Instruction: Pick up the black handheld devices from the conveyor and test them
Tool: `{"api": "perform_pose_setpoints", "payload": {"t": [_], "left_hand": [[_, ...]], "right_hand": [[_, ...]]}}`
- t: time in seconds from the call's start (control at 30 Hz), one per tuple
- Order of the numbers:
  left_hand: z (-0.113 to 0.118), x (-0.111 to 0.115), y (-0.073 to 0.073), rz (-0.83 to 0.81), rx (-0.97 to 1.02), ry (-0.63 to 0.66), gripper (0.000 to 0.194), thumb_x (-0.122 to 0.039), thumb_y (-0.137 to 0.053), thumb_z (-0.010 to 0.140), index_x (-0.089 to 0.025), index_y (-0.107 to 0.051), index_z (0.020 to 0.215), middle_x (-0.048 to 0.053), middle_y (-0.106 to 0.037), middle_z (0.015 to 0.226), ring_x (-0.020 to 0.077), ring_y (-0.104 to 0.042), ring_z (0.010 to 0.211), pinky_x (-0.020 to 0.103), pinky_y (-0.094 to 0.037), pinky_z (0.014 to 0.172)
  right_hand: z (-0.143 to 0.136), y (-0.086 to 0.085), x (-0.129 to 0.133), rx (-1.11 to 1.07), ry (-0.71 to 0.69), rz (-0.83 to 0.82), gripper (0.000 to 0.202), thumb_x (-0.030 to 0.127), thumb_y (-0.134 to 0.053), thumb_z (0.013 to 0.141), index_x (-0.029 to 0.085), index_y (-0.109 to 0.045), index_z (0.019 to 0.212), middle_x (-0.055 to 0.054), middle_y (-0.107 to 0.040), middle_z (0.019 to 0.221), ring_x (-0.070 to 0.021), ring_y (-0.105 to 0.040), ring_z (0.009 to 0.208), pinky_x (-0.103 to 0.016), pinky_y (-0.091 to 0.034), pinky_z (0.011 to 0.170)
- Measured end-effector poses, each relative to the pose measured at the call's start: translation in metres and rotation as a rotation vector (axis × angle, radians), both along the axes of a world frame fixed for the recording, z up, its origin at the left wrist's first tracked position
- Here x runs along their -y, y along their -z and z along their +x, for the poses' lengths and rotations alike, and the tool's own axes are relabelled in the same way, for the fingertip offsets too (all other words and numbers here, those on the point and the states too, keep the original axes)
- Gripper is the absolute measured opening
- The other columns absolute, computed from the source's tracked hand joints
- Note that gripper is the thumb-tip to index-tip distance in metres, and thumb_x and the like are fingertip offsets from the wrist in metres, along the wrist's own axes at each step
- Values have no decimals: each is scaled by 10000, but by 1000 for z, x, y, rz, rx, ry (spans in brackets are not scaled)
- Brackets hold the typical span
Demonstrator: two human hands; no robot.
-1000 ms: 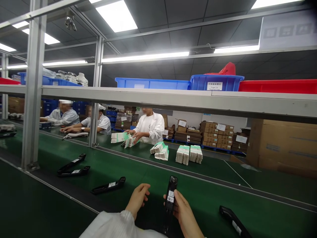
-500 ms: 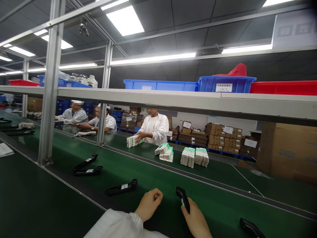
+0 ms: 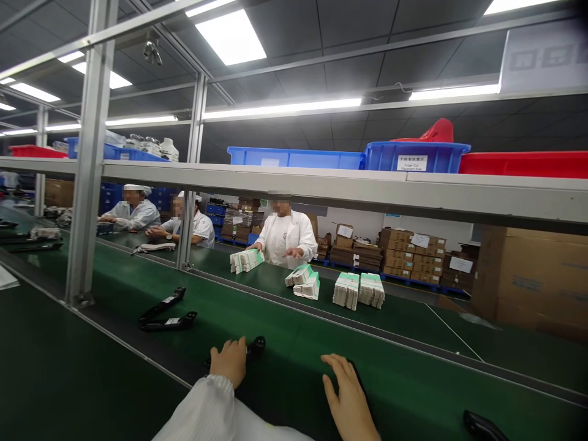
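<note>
Left hand shifted left, partly hiding black part.

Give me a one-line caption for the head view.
Left hand and right hand over black parts on a green surface; a white-coated person stands across.

Wearer's hands: two. Nearby black parts: five.

Cannot see most of the black part behind the left hand. Can make out only a sliver of the dark piece beside the right hand.
</note>
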State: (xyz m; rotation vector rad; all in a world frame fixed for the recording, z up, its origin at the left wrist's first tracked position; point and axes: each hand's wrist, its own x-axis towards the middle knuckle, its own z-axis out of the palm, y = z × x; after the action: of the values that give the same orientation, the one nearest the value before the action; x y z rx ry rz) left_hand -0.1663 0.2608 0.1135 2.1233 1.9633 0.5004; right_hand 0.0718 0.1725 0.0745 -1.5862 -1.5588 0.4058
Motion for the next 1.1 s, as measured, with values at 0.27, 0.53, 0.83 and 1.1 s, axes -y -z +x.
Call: {"api": "perform_pose_setpoints", "payload": {"t": [0.27, 0.53, 0.83, 1.1], "left_hand": [[25, 7, -1, -203, 453, 204, 344, -261, -468, 791, -178, -538, 1117, 95, -617, 1106, 221, -570, 1041, 318, -447, 857], [67, 36, -13, -644, 1703, 144, 312, -368, -465, 799, -127, -574, 966, 96, -644, 916, 137, -587, 669, 179, -372, 364], [80, 49, -17, -648, 1732, 245, 342, -365, -413, 816, -119, -557, 1005, 63, -610, 766, 117, -530, 560, 183, -343, 365], [92, 55, -7, 21, 1073, 374, 483, -348, -572, 722, -211, -432, 1164, 39, -585, 930, 183, -567, 851, 271, -443, 732]], "right_hand": [[4, 3, -8, -299, -15, -39, 306, 440, -532, 756, 270, -641, 987, -53, -607, 1068, -240, -558, 978, -311, -458, 793], [-4, 13, -19, -862, -76, -44, 451, 570, -689, 587, 219, -675, 869, -20, -620, 766, -119, -537, 582, -217, -388, 483], [-6, 10, -19, -954, -86, -62, 523, 633, -713, 498, 216, -695, 812, -2, -585, 707, -95, -502, 559, -201, -366, 473], [-16, -21, -4, -1029, -105, -112, 608, 684, -669, 500, 216, -711, 885, -46, -606, 803, -163, -538, 713, -242, -423, 571]]}}
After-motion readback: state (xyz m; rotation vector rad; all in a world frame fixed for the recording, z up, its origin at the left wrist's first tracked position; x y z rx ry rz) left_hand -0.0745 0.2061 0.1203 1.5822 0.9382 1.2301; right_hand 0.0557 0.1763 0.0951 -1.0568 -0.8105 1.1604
